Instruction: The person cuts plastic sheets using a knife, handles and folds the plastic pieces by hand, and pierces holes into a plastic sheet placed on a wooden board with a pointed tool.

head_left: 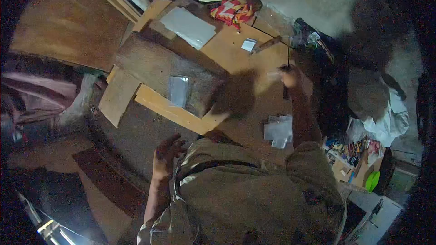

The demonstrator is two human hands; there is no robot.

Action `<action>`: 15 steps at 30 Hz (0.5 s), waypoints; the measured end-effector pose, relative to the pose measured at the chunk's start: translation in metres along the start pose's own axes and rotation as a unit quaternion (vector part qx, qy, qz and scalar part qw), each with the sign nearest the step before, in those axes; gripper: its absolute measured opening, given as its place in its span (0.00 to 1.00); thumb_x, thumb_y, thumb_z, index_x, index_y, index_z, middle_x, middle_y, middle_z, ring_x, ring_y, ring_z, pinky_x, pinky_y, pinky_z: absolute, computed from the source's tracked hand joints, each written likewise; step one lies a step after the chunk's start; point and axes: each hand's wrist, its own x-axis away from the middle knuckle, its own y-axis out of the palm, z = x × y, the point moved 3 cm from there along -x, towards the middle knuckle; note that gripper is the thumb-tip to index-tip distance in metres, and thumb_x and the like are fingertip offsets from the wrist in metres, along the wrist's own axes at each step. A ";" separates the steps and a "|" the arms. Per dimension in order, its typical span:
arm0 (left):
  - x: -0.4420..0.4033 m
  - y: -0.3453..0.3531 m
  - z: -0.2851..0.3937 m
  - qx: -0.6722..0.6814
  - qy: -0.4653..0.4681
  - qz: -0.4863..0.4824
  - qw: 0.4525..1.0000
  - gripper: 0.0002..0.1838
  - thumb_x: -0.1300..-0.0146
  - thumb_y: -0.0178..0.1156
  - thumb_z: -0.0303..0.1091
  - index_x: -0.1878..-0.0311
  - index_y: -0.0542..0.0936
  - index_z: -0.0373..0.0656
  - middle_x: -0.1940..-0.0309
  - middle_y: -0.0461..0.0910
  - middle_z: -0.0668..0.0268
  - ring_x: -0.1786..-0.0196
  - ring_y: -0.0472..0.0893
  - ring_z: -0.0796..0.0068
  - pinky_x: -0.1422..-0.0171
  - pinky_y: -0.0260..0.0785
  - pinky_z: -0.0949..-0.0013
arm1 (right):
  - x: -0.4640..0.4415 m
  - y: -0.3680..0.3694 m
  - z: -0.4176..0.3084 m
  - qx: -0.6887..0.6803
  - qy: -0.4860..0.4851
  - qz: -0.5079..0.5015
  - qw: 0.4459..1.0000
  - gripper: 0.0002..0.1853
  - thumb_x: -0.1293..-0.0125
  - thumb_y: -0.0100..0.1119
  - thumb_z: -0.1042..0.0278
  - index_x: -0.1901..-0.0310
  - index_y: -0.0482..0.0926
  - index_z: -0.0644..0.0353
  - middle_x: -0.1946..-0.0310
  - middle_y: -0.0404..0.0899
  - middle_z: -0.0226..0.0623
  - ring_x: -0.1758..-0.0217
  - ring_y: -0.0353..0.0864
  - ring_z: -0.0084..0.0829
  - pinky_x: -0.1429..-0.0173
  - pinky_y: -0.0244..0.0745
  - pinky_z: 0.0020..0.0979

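Right grip (289,79) around a slim dark rod (285,92), forearm (303,113) outstretched.

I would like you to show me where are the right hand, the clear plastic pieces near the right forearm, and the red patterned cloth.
Right hand (289,78): head view, middle of the hand.
Clear plastic pieces (278,131): head view, middle of the overlapping pile.
Red patterned cloth (232,12): head view, its bunched middle.
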 end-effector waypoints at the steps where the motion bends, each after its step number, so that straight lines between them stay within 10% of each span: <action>1: -0.001 0.000 0.002 -0.010 -0.020 0.002 1.000 0.27 0.41 0.58 0.39 0.42 0.69 0.33 0.51 0.76 0.53 0.56 0.79 0.66 0.52 0.70 0.66 | 0.008 0.007 -0.012 -0.034 -0.006 -0.022 0.999 0.07 0.38 0.57 0.66 0.63 0.75 0.60 0.73 0.75 0.33 0.76 0.73 0.23 0.70 0.70 0.29; 15: -0.002 0.014 0.036 -0.028 0.013 -0.022 0.999 0.22 0.36 0.55 0.37 0.44 0.71 0.32 0.57 0.79 0.57 0.56 0.78 0.71 0.51 0.69 0.68 | 0.098 0.098 -0.159 0.072 0.011 -0.169 0.983 0.10 0.44 0.62 0.69 0.63 0.74 0.62 0.80 0.71 0.25 0.81 0.67 0.16 0.76 0.61 0.22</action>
